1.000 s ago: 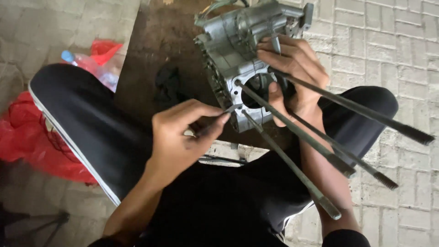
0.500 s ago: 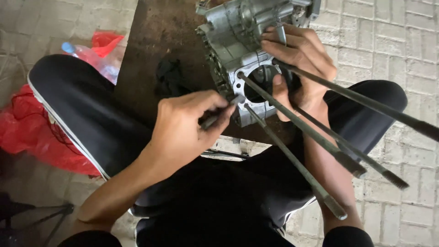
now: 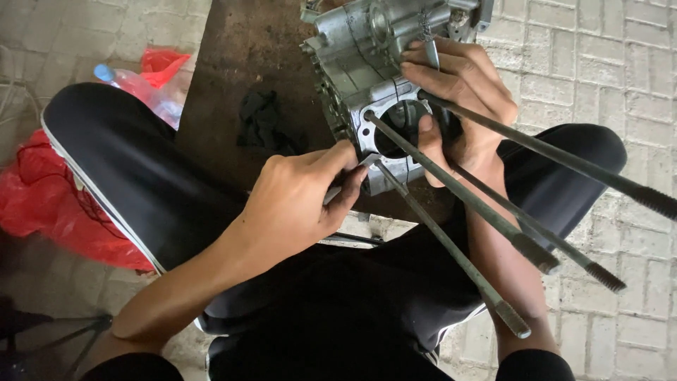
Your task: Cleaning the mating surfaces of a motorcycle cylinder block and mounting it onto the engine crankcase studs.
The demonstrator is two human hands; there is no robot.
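On the near edge of a dark, stained workbench [image 3: 240,63], between the seated person's knees: one grey cast-metal engine case [image 3: 367,63], tilted, its round cylinder bore facing the camera. Four long threaded studs [image 3: 451,204] project from the bore face toward the viewer, fanning out to the lower right, tips threaded. Left hand [image 3: 296,201]: fingers and thumb closed around a small flat metal blade [image 3: 349,176], the tool's tip resting against the machined face of the case at its lower left corner, just beside the base of one stud; what kind of tool it is cannot be told beyond a thin flat strip. Right hand [image 3: 462,99]: wrapped over the right side of the case, fingers curled across the top, thumb pressed at the rim of the bore, holding the casting steady; two studs pass just beside the wrist. On the workbench, left of the case and apart from it: one crumpled black rag [image 3: 264,127]. Beyond the left knee, on the paved ground: red plastic bag [image 3: 49,197], and near it a clear plastic bottle [image 3: 137,88] with a blue cap. Person wears black trousers [image 3: 134,169] with a white side stripe. Ground to the right: pale paving bricks [image 3: 585,77].
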